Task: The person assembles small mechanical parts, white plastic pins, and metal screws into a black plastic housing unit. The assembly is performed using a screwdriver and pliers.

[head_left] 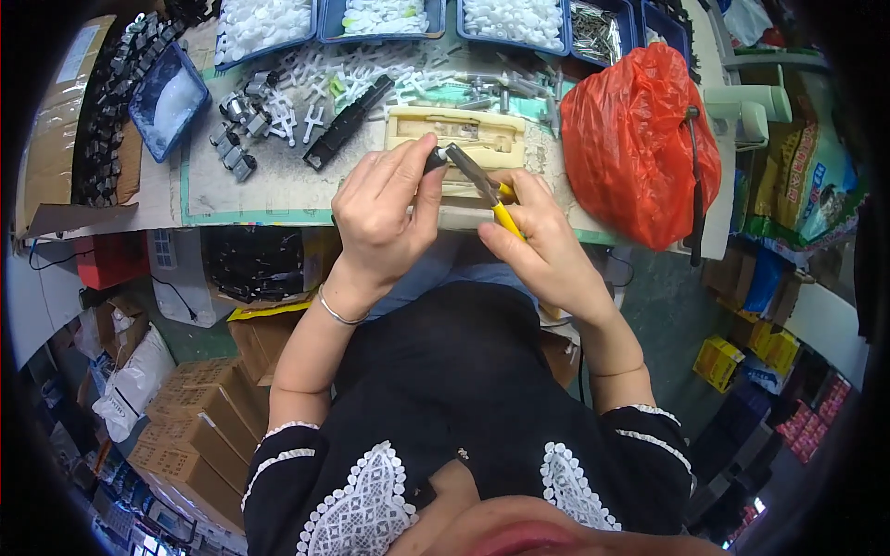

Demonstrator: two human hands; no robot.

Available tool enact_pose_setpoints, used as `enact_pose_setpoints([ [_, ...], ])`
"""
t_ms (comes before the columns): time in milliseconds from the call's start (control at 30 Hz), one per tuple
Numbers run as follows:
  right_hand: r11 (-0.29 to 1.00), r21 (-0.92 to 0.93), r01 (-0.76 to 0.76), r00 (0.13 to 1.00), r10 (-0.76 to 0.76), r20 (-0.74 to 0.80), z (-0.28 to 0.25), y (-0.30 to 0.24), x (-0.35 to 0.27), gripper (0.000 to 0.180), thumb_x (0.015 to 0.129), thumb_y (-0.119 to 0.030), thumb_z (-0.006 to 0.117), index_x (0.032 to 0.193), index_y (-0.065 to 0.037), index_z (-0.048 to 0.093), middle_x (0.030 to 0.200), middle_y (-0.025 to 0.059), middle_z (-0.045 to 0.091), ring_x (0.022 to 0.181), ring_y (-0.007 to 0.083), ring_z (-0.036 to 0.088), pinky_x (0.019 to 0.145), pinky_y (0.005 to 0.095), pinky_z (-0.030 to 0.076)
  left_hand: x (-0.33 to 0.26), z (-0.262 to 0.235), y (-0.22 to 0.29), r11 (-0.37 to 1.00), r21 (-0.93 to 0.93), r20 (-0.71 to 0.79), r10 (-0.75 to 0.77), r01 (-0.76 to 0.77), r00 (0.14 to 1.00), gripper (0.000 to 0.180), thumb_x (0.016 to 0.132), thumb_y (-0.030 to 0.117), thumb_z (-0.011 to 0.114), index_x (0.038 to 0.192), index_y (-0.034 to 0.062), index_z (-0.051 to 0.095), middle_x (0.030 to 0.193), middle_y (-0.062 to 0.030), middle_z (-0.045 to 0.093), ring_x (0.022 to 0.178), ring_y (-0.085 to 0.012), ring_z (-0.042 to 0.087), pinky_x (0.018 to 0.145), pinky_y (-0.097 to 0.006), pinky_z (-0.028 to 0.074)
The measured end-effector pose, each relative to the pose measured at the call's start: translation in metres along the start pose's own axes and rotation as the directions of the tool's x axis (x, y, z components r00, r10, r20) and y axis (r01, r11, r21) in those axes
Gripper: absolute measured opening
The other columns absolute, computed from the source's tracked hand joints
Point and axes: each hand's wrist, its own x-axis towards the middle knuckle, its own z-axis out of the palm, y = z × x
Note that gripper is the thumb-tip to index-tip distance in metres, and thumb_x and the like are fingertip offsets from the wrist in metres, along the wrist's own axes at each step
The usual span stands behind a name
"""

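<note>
Just above the middle of the frame a small dark metal part (436,158) is pinched between the thumb and forefinger of the left hand (382,218), fingers closed narrow on it so that its end is offered toward the tool; it sits in the air just over the near edge of the bench, not resting on anything. Meeting it from the right are slim pliers with yellow handles (484,185), gripped in the closed right hand (542,246), the handles running down into the palm and the dark nose touching or almost touching the part; whether the nose has actually bitten on it I cannot tell from here. Holding both up off the table seems to let the two hands brace against each other. Directly behind them lies a cream-coloured moulded block with a recessed channel (456,136), close enough to serve as a rest. To its left, on the green cutting mat (243,190), lie a long black plastic bar (349,122), scattered white plastic cross pieces (311,117) and a cluster of small grey metal fittings (236,130). Along the top edge stand blue trays of white parts (264,23), and at the upper right slumps a crumpled red plastic bag (635,139), all within arm's reach
</note>
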Motion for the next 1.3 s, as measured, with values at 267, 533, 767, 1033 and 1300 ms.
enact_pose_setpoints([
  [267, 0.969, -0.179, 0.171, 0.984, -0.178, -0.019, 0.007, 0.020, -0.012, 0.018, 0.073, -0.009, 0.063, 0.062, 0.003, 0.055, 0.094, 0.0166, 0.053, 0.085, 0.0319, 0.050, 0.080, 0.0394, 0.040, -0.020, -0.029, -0.003, 0.498, -0.534, 0.590, -0.359, 0.683, 0.723, 0.020, 0.084, 0.004, 0.059, 0.101, -0.0058, 0.064, 0.083, -0.0101, 0.067, 0.069, -0.0093, 0.058, 0.062, -0.023, 0.046],
  [533, 0.972, -0.153, 0.180, 0.975, -0.156, 0.161, 0.004, 0.026, -0.020, 0.022, 0.070, -0.016, 0.066, 0.062, 0.001, 0.055, 0.093, 0.0148, 0.054, 0.085, 0.0301, 0.052, 0.075, 0.0364, 0.042, -0.041, -0.072, -0.035, 0.146, -0.146, 0.982, -0.100, 0.978, 0.161, 0.028, 0.088, 0.016, 0.062, 0.108, -0.0039, 0.061, 0.083, -0.0044, 0.064, 0.072, -0.0085, 0.057, 0.066, -0.023, 0.048],
  [767, 0.797, -0.484, -0.361, 0.910, 0.189, -0.368, -0.002, 0.044, -0.011, 0.023, 0.081, -0.018, 0.062, 0.086, 0.003, 0.054, 0.102, 0.0198, 0.051, 0.087, 0.0382, 0.055, 0.070, 0.0429, 0.046, -0.165, -0.158, -0.111, 0.254, 0.315, 0.852, -0.501, 0.914, -0.154, 0.019, 0.085, 0.009, 0.063, 0.098, -0.0041, 0.063, 0.084, -0.0052, 0.066, 0.076, -0.0116, 0.060, 0.071, -0.025, 0.049],
  [1033, 0.529, -0.829, -0.181, 0.971, -0.036, -0.235, -0.028, 0.021, 0.006, 0.023, 0.079, -0.018, 0.064, 0.091, -0.001, 0.056, 0.100, 0.0177, 0.054, 0.085, 0.0322, 0.054, 0.076, 0.0382, 0.042, -0.359, -0.159, -0.140, 0.405, 0.839, 0.521, -0.793, 0.364, -0.317, 0.024, 0.077, 0.034, 0.065, 0.090, 0.0142, 0.070, 0.099, -0.0113, 0.066, 0.098, -0.0313, 0.060, 0.092, -0.045, 0.042],
  [1300, 0.705, -0.694, -0.145, 0.858, -0.260, -0.444, -0.166, 0.063, 0.136, 0.024, 0.079, -0.023, 0.063, 0.094, -0.004, 0.062, 0.092, 0.0153, 0.060, 0.090, 0.0338, 0.058, 0.079, 0.0399, 0.046, -0.380, -0.139, -0.142, 0.438, 0.849, 0.518, -0.800, 0.297, -0.302, 0.055, 0.078, 0.025, 0.060, 0.130, 0.0109, 0.046, 0.128, -0.0180, 0.050, 0.121, -0.0344, 0.045, 0.105, -0.049, 0.029],
])
